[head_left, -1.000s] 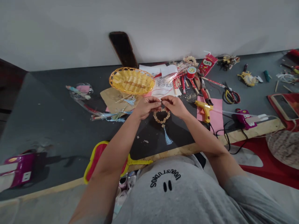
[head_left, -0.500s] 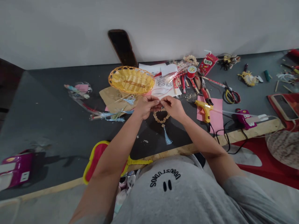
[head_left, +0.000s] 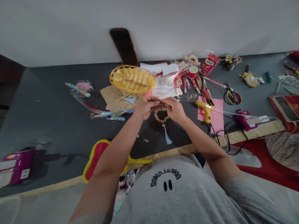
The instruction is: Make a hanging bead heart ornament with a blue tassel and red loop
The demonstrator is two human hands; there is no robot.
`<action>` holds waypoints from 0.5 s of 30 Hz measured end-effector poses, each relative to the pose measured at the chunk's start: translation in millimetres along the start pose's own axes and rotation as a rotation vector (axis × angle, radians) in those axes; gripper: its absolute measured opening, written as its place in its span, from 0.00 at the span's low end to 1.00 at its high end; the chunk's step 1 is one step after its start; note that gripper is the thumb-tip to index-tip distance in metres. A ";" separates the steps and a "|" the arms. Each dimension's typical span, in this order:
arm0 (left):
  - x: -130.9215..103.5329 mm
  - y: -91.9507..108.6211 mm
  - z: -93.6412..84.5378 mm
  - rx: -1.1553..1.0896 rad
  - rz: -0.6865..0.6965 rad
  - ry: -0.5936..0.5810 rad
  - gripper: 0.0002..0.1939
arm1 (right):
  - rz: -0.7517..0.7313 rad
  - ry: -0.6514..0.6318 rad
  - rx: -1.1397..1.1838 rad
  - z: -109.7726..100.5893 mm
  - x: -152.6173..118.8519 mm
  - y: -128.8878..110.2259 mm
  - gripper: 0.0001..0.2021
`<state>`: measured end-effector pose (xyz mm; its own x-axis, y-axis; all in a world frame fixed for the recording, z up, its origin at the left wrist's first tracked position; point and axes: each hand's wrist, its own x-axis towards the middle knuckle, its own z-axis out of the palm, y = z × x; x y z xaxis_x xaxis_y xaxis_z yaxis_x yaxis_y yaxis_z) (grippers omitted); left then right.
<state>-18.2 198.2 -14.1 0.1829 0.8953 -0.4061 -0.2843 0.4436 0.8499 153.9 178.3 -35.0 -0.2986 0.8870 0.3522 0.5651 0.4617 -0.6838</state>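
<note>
My left hand [head_left: 147, 108] and my right hand [head_left: 175, 109] meet above the table, with thumbs and fingertips pinched together. A thin red thread [head_left: 168, 92] curves over the paper just beyond my fingers and runs down to them. Right below the hands lies a ring of small tan beads [head_left: 161, 121], its upper part covered by my fingers. From its lower end a light blue tassel [head_left: 167, 136] points toward me. The exact spot where the fingertips grip is too small to make out.
A yellow woven basket [head_left: 132, 80] stands behind my hands. To the right are a red thread spool [head_left: 192, 72], pliers [head_left: 206, 94], a yellow glue gun [head_left: 205, 109] with a trailing cord, and scissors [head_left: 233, 95]. A red and yellow paddle-shaped thing [head_left: 97, 155] lies under my left forearm.
My right hand's fingers have shifted slightly over the left fingertips, and its knuckles have turned a little. The bead ring stays put; the view has moved slightly.
</note>
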 end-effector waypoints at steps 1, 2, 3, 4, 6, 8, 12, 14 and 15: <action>0.3 -0.7 -0.3 -0.002 0.010 -0.006 0.15 | 0.003 -0.001 0.004 0.6 -0.5 1.3 0.22; 0.5 -1.5 -0.6 -0.002 0.022 -0.011 0.15 | 0.004 0.000 0.010 1.2 -1.1 2.4 0.23; 0.7 -2.2 -0.8 0.002 0.032 -0.013 0.16 | 0.004 0.002 0.018 1.7 -1.6 3.1 0.24; 0.9 -2.9 -1.1 0.008 0.043 -0.013 0.16 | 0.004 0.003 0.029 2.0 -2.0 3.5 0.24; 1.1 -4.1 -1.8 0.025 0.061 -0.014 0.18 | 0.015 -0.002 0.061 2.2 -2.5 3.5 0.24; 1.2 -5.2 -2.8 0.040 0.072 -0.016 0.19 | 0.039 -0.018 0.106 1.4 -2.3 2.8 0.23; 1.1 -7.0 -4.6 0.076 0.076 -0.021 0.20 | 0.134 -0.041 0.269 -1.0 1.0 0.1 0.16; 0.9 -7.7 -4.5 0.094 0.093 -0.036 0.21 | 0.243 -0.029 0.381 -1.4 3.6 -1.1 0.14; 0.9 -8.1 -4.2 0.102 0.107 -0.044 0.22 | 0.298 -0.026 0.427 -1.3 5.0 -1.5 0.14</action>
<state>-19.7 195.6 -22.7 0.1980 0.9337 -0.2983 -0.2081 0.3374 0.9181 152.6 182.0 -31.4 -0.1949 0.9767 0.0898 0.2664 0.1408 -0.9535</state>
